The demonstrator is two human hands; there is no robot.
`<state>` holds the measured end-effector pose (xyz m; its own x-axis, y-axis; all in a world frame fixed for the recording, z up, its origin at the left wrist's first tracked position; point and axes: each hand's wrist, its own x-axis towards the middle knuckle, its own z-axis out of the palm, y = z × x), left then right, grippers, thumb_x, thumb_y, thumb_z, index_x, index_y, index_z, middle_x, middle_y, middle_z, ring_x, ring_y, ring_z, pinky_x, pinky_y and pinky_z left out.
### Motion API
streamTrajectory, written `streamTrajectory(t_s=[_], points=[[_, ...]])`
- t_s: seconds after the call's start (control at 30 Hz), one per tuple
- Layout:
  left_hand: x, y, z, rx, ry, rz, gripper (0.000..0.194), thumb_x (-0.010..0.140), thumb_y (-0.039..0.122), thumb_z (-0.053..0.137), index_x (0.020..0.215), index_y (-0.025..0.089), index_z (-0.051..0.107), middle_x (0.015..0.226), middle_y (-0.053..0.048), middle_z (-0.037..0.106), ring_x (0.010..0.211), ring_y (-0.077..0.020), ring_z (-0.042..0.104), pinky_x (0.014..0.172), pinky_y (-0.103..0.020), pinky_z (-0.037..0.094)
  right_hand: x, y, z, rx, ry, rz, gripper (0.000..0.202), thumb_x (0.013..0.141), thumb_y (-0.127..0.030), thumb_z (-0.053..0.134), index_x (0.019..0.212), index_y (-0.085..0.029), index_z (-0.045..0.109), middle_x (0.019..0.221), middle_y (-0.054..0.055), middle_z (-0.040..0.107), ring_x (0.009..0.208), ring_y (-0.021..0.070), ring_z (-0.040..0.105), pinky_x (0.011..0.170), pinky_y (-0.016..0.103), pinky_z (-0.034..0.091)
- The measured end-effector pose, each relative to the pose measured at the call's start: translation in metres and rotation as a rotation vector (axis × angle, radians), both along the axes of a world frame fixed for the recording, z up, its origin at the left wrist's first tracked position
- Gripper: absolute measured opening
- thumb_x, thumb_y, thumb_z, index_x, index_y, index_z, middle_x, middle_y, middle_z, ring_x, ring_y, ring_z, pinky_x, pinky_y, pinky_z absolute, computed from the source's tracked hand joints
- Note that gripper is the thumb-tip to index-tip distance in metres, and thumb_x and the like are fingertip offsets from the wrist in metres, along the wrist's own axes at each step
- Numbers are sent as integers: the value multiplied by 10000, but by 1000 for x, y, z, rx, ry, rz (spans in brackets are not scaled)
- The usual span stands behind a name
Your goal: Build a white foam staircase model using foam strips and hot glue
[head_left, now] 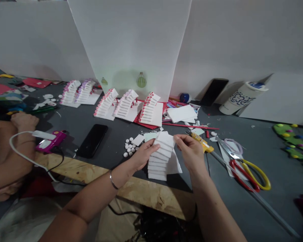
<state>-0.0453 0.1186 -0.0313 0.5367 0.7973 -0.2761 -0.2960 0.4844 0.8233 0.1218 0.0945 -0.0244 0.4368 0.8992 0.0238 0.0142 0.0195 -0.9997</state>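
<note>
A white stepped paper piece, like a small curved staircase, is held over the table's front edge. My left hand pinches its left side near the top, with the thumb on the steps. At the upper right side my right hand has its thumb and forefinger pressed together against the piece's edge. White round pellets lie left of the piece. Beyond it, three finished-looking white staircases with red, purple and pink dots stand on card bases. A yellow glue gun lies beside my right hand.
Red-and-yellow scissors and a long clear glue stick lie at right. A cup and a phone stand by the back wall. Another phone lies at left, near a pink device with a cable and another person's arms.
</note>
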Motion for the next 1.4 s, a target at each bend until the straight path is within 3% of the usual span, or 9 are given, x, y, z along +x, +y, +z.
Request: streamTrajectory(t_s=[0.33,0.57,0.87,1.2,1.4], points=[[0,0,2,-15,6,-3,401,687,398,772,985,153,662,856,-50,712,778,-176,634,744,-283,451,-1,0,2,0,11,-4,308,682,-473,725,732,-174,672,577,-24,561,543,106,447,524,254,369],[-1,-1,2,53,-17,-36,429,635,255,813,1016,154,642,964,-63,707,901,-200,634,818,-298,453,1,0,-2,-21,21,28,309,689,-475,729,738,-175,669,569,-21,571,530,111,481,515,256,388],[-2,-2,3,53,-25,-41,408,645,256,809,1000,155,636,937,-52,701,860,-179,629,813,-297,457,0,2,-2,-40,37,9,304,663,-464,745,733,-175,680,620,-3,624,543,116,517,527,265,422],[2,1,2,-3,4,25,423,659,341,798,999,149,634,862,-44,696,752,-153,618,752,-294,466,0,-1,-9,-11,41,70,262,727,-435,720,767,-180,676,608,-17,592,568,109,502,550,251,400],[1,2,-1,-6,42,27,403,655,323,775,993,150,640,835,-30,696,755,-163,624,738,-296,469,1,-1,-7,-31,27,102,310,672,-453,758,785,-174,681,622,-12,599,561,108,477,524,247,379]])
